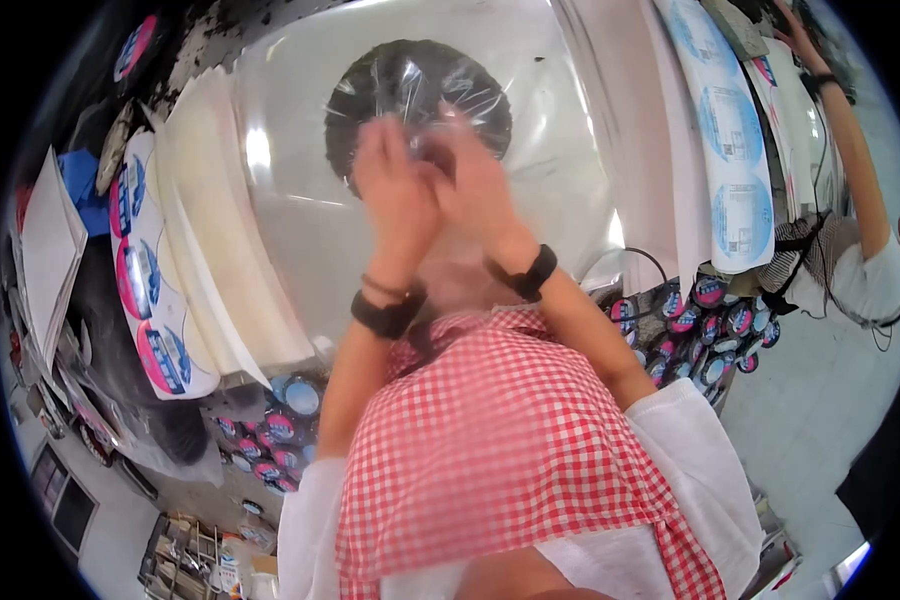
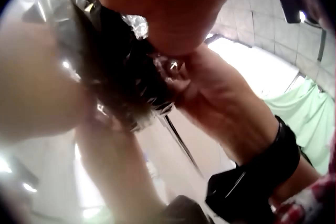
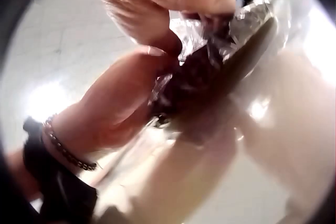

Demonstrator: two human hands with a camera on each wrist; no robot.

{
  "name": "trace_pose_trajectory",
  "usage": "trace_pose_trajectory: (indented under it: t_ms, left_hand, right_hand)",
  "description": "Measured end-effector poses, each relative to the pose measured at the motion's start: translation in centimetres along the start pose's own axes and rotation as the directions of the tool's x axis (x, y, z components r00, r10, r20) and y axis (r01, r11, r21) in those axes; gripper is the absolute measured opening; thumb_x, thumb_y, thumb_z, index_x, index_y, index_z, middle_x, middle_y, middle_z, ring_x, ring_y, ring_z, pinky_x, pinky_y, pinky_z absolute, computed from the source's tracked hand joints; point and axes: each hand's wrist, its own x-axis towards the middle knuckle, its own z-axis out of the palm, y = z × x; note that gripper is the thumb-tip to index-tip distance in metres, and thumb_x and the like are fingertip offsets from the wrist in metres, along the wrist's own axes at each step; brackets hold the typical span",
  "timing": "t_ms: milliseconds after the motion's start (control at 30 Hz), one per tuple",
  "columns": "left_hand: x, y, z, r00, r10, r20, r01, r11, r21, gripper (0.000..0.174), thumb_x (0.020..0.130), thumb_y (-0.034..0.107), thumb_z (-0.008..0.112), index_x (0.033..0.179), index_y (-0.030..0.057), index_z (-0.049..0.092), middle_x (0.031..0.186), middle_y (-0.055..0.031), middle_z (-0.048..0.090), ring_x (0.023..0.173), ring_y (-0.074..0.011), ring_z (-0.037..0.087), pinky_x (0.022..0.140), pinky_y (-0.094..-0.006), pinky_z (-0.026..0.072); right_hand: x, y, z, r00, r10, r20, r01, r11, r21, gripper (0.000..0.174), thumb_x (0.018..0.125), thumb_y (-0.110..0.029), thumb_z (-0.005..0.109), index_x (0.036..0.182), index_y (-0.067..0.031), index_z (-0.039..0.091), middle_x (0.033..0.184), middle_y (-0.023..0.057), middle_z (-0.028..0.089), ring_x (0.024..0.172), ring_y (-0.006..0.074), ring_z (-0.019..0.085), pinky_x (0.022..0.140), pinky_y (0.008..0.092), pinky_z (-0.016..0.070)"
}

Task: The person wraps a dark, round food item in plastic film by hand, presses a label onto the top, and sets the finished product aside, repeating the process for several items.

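A round dark disc, looking like dried seaweed, lies on the shiny pale worktop inside a clear plastic bag. At its near edge my left hand and right hand work side by side, blurred in the head view. Both wrist views show fingers and thumbs pinching the crinkled plastic, the dark contents bunched behind it. My left hand wears a chain bracelet; black bands circle both wrists. The worktop mirrors the hands from below. Some fingertips are hidden by the film.
Cream sheets and a strip of pink-and-blue labels lie on the left. A strip of round blue labels hangs at the right, near a black cable. Round packs pile below the worktop. Another person's arm reaches in at far right.
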Motion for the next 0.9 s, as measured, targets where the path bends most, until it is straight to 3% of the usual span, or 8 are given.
trace_pose_trajectory:
  t_ms: [33, 167, 267, 400, 433, 567, 833, 900]
  left_hand:
    - [-0.5, 0.9, -0.1, 0.942, -0.317, 0.113, 0.332, 0.82, -0.465, 0.055, 0.086, 0.008, 0.06, 0.139, 0.0054, 0.046, 0.135, -0.0255, 0.048, 0.121, -0.0407, 0.047, 0.102, -0.0481, 0.0356]
    - [0.8, 1.1, -1.2, 1.0, 0.018, -0.005, -0.017, 0.991, 0.132, 0.04, 0.085, 0.009, 0.063, 0.124, 0.0051, 0.06, 0.133, -0.0252, 0.049, 0.118, -0.0416, 0.049, 0.099, -0.0492, 0.0378]
    - [1.0, 2.0, -1.1, 1.0, -0.019, -0.017, 0.023, 0.953, 0.301, 0.039, 0.085, 0.007, 0.061, 0.124, 0.0058, 0.059, 0.127, -0.0233, 0.051, 0.114, -0.0409, 0.05, 0.097, -0.0496, 0.0383]
    - [0.0, 0.9, 0.4, 0.971, -0.237, 0.033, 0.237, 0.934, -0.268, 0.04, 0.084, 0.005, 0.06, 0.124, 0.0046, 0.058, 0.124, -0.0218, 0.05, 0.112, -0.0391, 0.051, 0.097, -0.0493, 0.0382]
    - [0.2, 0.9, 0.4, 0.934, -0.353, 0.052, 0.348, 0.869, -0.35, 0.044, 0.082, 0.003, 0.06, 0.126, 0.0034, 0.057, 0.127, -0.0224, 0.047, 0.112, -0.0378, 0.051, 0.097, -0.0496, 0.0377]
    - [2.3, 2.5, -2.2, 0.999, 0.037, 0.03, -0.047, 0.885, 0.463, 0.051, 0.079, 0.001, 0.059, 0.129, 0.0092, 0.056, 0.136, -0.0258, 0.041, 0.117, -0.0432, 0.046, 0.099, -0.05, 0.0366]
    - [2.4, -1.6, -1.7, 0.943, -0.258, 0.208, 0.268, 0.963, -0.017, 0.05, 0.076, 0.009, 0.064, 0.126, 0.0094, 0.055, 0.123, -0.0226, 0.047, 0.109, -0.0388, 0.048, 0.093, -0.0458, 0.0401]
    - [4.2, -1.7, -3.1, 0.991, 0.018, 0.134, -0.045, 0.979, 0.2, 0.048, 0.076, 0.009, 0.064, 0.123, 0.0056, 0.055, 0.118, -0.0216, 0.051, 0.107, -0.036, 0.05, 0.09, -0.0423, 0.0421]
  right_hand:
    - [0.2, -0.1, 0.1, 0.999, -0.033, -0.04, 0.03, 0.997, -0.068, 0.05, 0.078, -0.009, 0.066, 0.126, -0.0022, 0.053, 0.121, 0.0196, 0.053, 0.114, 0.0356, 0.051, 0.088, 0.0426, 0.046]
    - [1.2, 0.6, 0.9, 0.851, -0.511, -0.125, 0.307, 0.675, -0.671, 0.035, 0.073, -0.007, 0.067, 0.105, 0.0011, 0.057, 0.114, 0.0219, 0.053, 0.108, 0.0393, 0.05, 0.089, 0.0501, 0.0419]
    - [1.6, 2.1, 1.2, 0.836, -0.536, -0.122, 0.247, 0.564, -0.788, 0.039, 0.072, -0.01, 0.067, 0.107, 0.0026, 0.056, 0.114, 0.0246, 0.052, 0.104, 0.041, 0.05, 0.087, 0.0522, 0.0393]
    - [2.1, 1.4, 0.4, 0.983, -0.081, -0.162, 0.045, 0.975, -0.216, 0.051, 0.071, -0.017, 0.072, 0.115, 0.0007, 0.054, 0.121, 0.025, 0.051, 0.101, 0.0405, 0.051, 0.084, 0.0461, 0.0394]
    - [2.3, 1.9, 0.1, 0.966, -0.231, -0.113, 0.172, 0.906, -0.386, 0.052, 0.07, -0.021, 0.074, 0.114, -0.0007, 0.055, 0.12, 0.0228, 0.053, 0.098, 0.0373, 0.051, 0.084, 0.0452, 0.039]
    - [3.5, 0.6, -1.3, 0.856, -0.517, 0.007, 0.35, 0.568, -0.745, 0.051, 0.069, -0.024, 0.076, 0.111, -0.0015, 0.056, 0.121, 0.0192, 0.054, 0.106, 0.0335, 0.052, 0.089, 0.0445, 0.0389]
    - [6.1, 1.1, -1.7, 0.9, -0.394, 0.186, 0.415, 0.644, -0.642, 0.053, 0.07, -0.032, 0.076, 0.107, 0.0001, 0.053, 0.121, 0.0176, 0.055, 0.112, 0.0334, 0.052, 0.091, 0.0451, 0.0421]
    - [7.4, -0.3, -2.4, 0.803, -0.538, 0.256, 0.525, 0.437, -0.73, 0.057, 0.072, -0.034, 0.075, 0.111, 0.001, 0.053, 0.118, 0.0172, 0.056, 0.111, 0.034, 0.052, 0.091, 0.044, 0.0426]
